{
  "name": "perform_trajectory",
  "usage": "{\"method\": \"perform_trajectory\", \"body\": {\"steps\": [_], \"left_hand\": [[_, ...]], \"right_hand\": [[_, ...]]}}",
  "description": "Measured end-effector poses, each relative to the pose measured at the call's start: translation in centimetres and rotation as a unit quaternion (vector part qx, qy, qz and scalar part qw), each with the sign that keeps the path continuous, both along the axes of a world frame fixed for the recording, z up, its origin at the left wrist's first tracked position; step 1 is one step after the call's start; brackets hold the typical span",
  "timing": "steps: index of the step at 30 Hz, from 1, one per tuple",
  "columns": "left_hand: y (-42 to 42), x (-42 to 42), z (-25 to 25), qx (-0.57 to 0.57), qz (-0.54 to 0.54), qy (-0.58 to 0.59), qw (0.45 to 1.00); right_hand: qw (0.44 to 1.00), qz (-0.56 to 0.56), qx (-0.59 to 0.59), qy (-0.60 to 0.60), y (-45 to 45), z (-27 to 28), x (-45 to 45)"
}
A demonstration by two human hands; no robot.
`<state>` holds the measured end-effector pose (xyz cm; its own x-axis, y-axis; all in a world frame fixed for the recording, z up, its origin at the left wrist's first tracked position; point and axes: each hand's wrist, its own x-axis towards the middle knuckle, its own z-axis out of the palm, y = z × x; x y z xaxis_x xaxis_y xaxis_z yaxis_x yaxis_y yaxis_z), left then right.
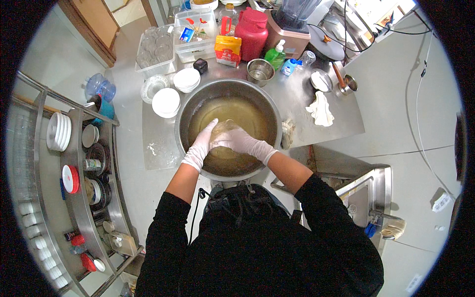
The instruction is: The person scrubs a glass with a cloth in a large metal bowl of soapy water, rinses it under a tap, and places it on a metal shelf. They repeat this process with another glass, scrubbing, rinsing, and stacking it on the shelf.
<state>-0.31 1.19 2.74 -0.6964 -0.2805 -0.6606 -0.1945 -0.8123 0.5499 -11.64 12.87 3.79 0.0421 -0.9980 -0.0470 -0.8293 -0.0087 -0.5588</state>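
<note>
A wide metal basin (180,128) stands on the steel worktop in front of me, holding cloudy yellow-brown liquid (237,107). Both my hands wear thin white gloves and are together over the basin's middle. Between them is a wet, pale-brown, see-through thing (227,125), whose exact kind I cannot make out. My left hand (205,143) grips it from the left, thumb pointing up. From the right, my right hand (239,140) closes around it, its fingers partly hidden. The hands are at or just above the liquid.
White bowls (166,103) sit left of the basin, and a small steel pot (261,72) behind it. A crumpled wet cloth (287,133) lies by its right rim; a white cloth (321,110) is farther right. A dish shelf (76,148) stands left, a sink (365,196) right.
</note>
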Motion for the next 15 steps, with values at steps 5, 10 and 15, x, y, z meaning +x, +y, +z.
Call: {"method": "perform_trajectory", "body": {"steps": [5, 10, 15], "left_hand": [[0.1, -0.6, -0.9, -0.172, 0.054, 0.132, 0.975], [-0.6, 0.2, -1.1, -0.097, 0.044, 0.097, 0.990], [-0.6, 0.0, -0.4, 0.090, 0.014, 0.067, 0.994]], "right_hand": [[0.628, -0.192, 0.026, -0.754, -0.9, -2.1, 0.8], [0.778, -0.277, 0.038, -0.563, -1.1, -0.2, 3.6], [0.995, -0.094, -0.006, 0.012, 1.6, -0.9, 2.7]]}}
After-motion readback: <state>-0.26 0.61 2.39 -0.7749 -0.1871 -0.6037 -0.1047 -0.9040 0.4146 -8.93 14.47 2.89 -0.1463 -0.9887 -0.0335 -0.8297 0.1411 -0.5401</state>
